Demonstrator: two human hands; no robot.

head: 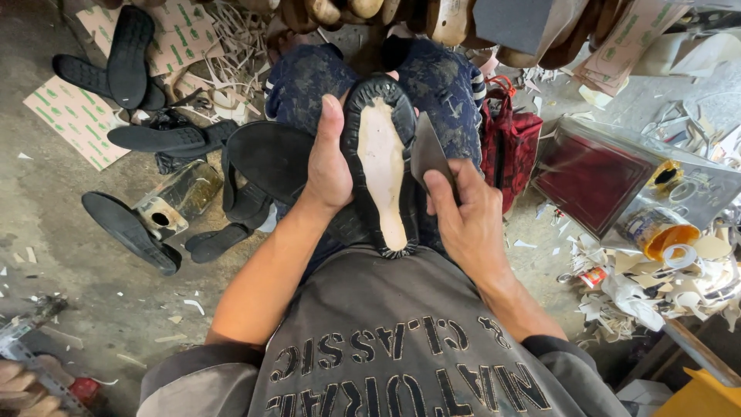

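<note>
1. A black leather shoe upper stretched over a form, sole side up (382, 166), lies on the person's lap, between the knees in dark patterned trousers (451, 85).
2. Its bottom shows a pale, cream-coloured insole, long and narrow at the heel end, with the black leather folded over the edge in small gathered pleats all round.
3. The toe points away from the person; the heel end sits just above the grey printed shirt (401, 340).
4. The left hand (328, 166) is closed round the shoe's left side, thumb stretched along the rim, fingers hidden beneath.
5. The right hand (467, 220) is curled round a flat, dark grey, blade-like tool (427, 154), whose broad end rests against the shoe's right edge.
6. Black rubber outsoles (131, 228) lie scattered on the concrete floor (62, 232) to the left, beside a dented metal can (174, 202).
7. To the right sit a red woven bag (513, 143), a dark red tray (590, 181) and heaps of pale scraps (656, 289).
</note>
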